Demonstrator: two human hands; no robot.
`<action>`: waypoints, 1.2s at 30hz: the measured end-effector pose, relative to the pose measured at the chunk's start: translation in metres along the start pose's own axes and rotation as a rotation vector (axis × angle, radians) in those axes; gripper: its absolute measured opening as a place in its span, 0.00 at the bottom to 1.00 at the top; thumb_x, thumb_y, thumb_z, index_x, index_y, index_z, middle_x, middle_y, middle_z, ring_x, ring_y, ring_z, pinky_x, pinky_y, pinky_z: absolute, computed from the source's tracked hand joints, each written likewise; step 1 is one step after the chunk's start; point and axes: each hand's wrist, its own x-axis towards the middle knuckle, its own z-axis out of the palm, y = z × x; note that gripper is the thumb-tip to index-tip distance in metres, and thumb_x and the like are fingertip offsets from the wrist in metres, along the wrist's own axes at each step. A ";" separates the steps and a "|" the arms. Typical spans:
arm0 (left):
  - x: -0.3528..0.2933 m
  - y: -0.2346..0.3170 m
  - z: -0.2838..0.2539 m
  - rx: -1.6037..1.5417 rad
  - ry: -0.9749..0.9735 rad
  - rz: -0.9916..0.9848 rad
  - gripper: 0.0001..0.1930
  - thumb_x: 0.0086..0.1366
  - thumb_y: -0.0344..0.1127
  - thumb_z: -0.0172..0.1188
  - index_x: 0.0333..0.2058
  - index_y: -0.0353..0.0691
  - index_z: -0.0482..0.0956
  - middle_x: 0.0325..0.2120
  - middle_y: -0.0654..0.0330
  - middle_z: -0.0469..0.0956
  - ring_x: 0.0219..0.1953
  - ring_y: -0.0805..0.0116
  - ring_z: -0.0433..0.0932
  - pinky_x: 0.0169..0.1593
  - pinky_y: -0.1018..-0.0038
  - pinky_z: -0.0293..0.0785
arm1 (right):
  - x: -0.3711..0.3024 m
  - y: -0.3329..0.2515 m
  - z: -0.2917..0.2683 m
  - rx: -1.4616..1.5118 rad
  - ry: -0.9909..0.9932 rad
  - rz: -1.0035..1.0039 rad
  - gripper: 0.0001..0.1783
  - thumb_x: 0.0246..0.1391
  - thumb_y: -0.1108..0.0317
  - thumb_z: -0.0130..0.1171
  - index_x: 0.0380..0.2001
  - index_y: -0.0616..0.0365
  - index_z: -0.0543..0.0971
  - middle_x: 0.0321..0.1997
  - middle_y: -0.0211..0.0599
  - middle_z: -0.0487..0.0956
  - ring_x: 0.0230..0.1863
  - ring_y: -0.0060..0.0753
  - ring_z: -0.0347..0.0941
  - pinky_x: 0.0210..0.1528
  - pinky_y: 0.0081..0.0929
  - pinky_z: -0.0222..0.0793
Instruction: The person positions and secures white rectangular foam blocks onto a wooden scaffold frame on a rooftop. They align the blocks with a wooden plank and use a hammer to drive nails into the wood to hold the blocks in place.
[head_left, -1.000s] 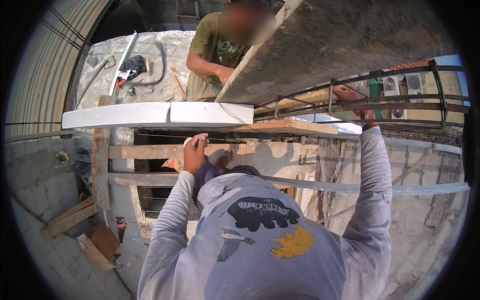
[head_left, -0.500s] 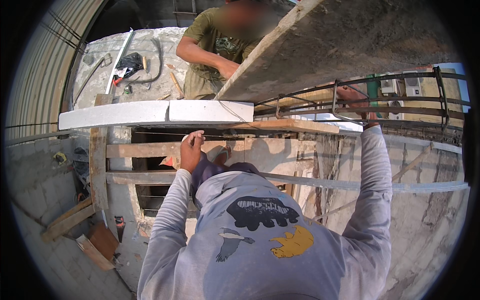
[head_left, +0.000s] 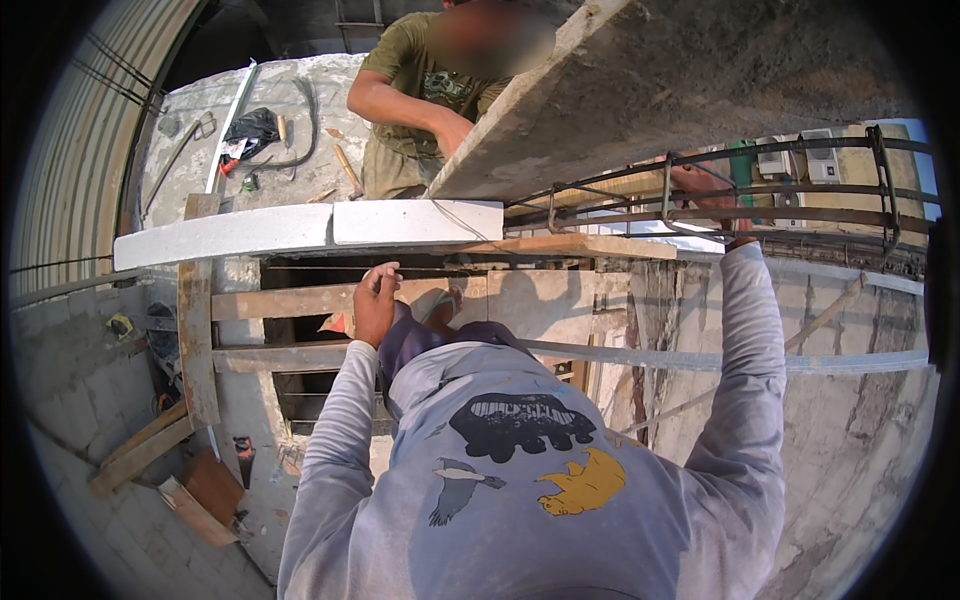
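High on a half-built concrete wall, the left hand (head_left: 375, 300) has slid down to close on the wooden plank (head_left: 300, 300). The right hand (head_left: 705, 190) still clasps the rebar cage (head_left: 800, 190), steadying the climber, while a co-worker (head_left: 420, 110) tilts the formwork board (head_left: 680, 80) higher.

Bright, hazy daylight falls from above the big slanted board (head_left: 690, 90). Under the board it is shady. Straight lines curve near the dark round edges.

I see no package, sign or screen by my fingers. Two white boxes (head_left: 800, 155) sit just beyond my right hand (head_left: 703, 188); any label there is too small to tell
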 end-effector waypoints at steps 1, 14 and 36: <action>-0.001 0.000 0.000 -0.003 0.001 -0.002 0.14 0.78 0.38 0.55 0.49 0.34 0.83 0.34 0.62 0.83 0.38 0.75 0.79 0.46 0.76 0.76 | -0.001 -0.001 0.001 0.001 0.002 0.000 0.16 0.68 0.57 0.52 0.30 0.56 0.73 0.24 0.27 0.68 0.27 0.25 0.61 0.31 0.31 0.61; -0.008 0.018 0.002 0.083 0.009 0.047 0.15 0.78 0.40 0.55 0.49 0.35 0.84 0.35 0.62 0.83 0.38 0.75 0.79 0.46 0.75 0.76 | -0.005 0.000 0.002 0.030 0.031 0.005 0.21 0.68 0.52 0.55 0.29 0.57 0.77 0.24 0.27 0.72 0.27 0.23 0.64 0.31 0.31 0.63; -0.016 0.004 -0.001 0.061 0.025 0.028 0.15 0.78 0.41 0.56 0.50 0.35 0.83 0.35 0.62 0.83 0.37 0.75 0.79 0.44 0.76 0.76 | -0.003 -0.007 0.004 -0.093 0.016 0.024 0.08 0.69 0.69 0.49 0.34 0.59 0.69 0.28 0.29 0.62 0.29 0.26 0.58 0.34 0.28 0.60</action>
